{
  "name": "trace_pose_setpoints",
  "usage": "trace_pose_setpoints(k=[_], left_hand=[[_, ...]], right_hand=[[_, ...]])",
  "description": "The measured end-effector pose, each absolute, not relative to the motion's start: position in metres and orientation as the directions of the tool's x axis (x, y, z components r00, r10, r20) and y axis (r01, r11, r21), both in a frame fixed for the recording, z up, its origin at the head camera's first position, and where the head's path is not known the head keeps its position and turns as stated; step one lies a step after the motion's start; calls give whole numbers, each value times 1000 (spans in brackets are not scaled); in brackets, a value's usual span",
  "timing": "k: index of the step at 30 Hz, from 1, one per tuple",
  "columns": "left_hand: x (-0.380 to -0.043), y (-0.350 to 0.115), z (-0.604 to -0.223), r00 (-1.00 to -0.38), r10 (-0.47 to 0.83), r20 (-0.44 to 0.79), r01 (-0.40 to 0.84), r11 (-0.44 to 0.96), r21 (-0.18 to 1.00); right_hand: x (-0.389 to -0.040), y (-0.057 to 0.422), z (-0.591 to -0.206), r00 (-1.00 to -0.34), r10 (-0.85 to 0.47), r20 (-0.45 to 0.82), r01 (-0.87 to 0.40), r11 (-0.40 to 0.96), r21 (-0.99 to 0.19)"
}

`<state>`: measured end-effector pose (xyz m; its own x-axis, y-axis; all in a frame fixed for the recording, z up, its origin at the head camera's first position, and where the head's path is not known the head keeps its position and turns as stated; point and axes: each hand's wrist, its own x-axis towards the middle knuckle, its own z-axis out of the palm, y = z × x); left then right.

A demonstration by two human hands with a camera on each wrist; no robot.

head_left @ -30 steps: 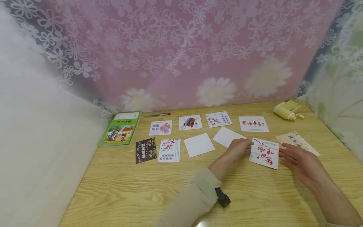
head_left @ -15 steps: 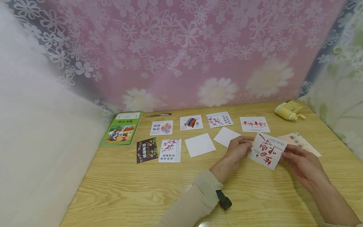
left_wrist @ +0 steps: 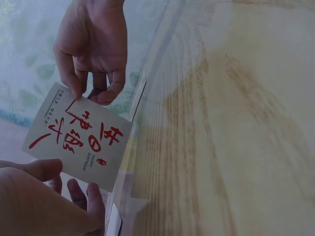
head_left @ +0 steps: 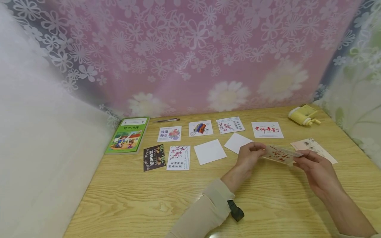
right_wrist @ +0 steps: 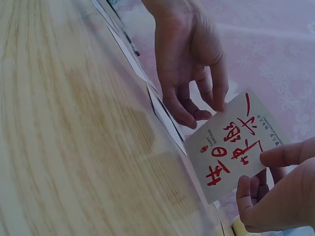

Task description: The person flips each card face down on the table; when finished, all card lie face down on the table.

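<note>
A pale wall (head_left: 38, 138) rises at left, a pink floral cloth (head_left: 190, 66) behind and a leafy cloth (head_left: 354, 89) at right, around a wood-grain table (head_left: 134, 201). Left to right across it lie a green book (head_left: 127, 137), a black card (head_left: 154, 158), a pen (head_left: 166, 120) near the back, a bouquet card (head_left: 169, 134), a tall blossom card (head_left: 178, 158), a heart card (head_left: 200, 128), a white card (head_left: 209, 152), a wide blossom card (head_left: 230, 125), a second white card (head_left: 233, 142), a red-lettered card (head_left: 267, 130), a yellow device (head_left: 303, 115) and a cream card (head_left: 317, 148).

The left hand (head_left: 251, 153) reaches up and rightward from a beige sleeve (head_left: 203, 206); the right hand (head_left: 318, 170) comes in from the lower right corner, facing it. Between them the birthday card (head_left: 281, 155) is raised off the table, tilted, its red writing showing.

The left thumb and fingers are bent in, nearly together, pinching one edge. The right thumb presses the card's face, the fingers curled behind.
</note>
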<state>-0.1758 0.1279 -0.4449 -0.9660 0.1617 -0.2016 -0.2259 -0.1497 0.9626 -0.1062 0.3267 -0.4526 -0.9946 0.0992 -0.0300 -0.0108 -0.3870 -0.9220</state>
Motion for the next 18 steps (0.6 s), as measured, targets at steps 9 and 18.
trace_pose_setpoints(k=[9, 18], left_hand=[[-176, 131, -448, -941, 168, -293, -324, -206, 923], [-171, 133, -453, -943, 161, -290, -314, -149, 938]], right_hand=[[-105, 328, -456, -995, 97, -5, -19, -246, -969], [-105, 329, -459, -987, 151, -49, 33, -109, -994]])
